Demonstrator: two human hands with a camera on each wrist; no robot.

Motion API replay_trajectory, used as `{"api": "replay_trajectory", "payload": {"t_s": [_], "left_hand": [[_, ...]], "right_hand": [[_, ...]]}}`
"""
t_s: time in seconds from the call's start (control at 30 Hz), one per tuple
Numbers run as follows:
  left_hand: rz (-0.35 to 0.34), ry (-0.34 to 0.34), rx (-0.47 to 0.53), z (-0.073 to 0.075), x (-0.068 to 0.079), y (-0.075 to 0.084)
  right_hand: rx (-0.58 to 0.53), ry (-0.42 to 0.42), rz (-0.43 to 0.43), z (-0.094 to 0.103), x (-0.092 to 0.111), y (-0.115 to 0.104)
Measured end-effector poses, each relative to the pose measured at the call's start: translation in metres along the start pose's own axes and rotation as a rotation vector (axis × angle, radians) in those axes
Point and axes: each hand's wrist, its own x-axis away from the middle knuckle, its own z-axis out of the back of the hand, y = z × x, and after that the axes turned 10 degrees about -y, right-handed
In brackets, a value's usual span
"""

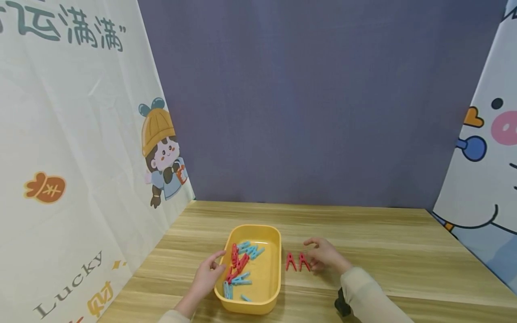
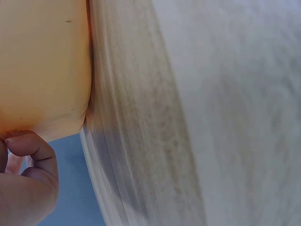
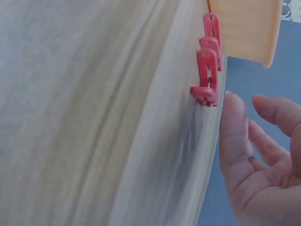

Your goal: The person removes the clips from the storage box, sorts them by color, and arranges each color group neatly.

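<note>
A yellow plastic bin (image 1: 277,273) stands on the table with several red clothespins (image 1: 234,256) and light blue clothespins (image 1: 242,281) lying mostly along its left side. At the bin's left rim is my left hand (image 1: 205,274), fingers loosely bent; in the left wrist view a fingertip (image 2: 18,141) touches the bin's outer wall. To the right of the bin, two red clothespins stand side by side, one nearer the bin (image 1: 290,258) and one farther right (image 1: 302,258). My right hand (image 1: 326,256) is just beside the farther one, thumb and fingers apart, holding nothing.
The wooden table (image 1: 363,233) runs back to a dark blue-grey curtain (image 1: 315,112). Printed white cloths hang at the left (image 1: 72,134) and right (image 1: 484,179). A black object (image 1: 342,304) lies by the right sleeve.
</note>
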Motion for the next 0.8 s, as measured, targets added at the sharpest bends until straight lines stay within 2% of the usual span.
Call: {"api": "replay_trajectory", "payload": {"t_s": [0.47,0.8], "left_hand": [[-0.003,0.002,0.001,0.000,0.000,-0.002],[0.002,0.000,-0.004,0.000,-0.001,-0.003]], "right_hand": [[0.067,-0.011,0.118,-0.003,-0.001,-0.021],[0.053,-0.018,0.143,-0.011,-0.004,-0.037]]}}
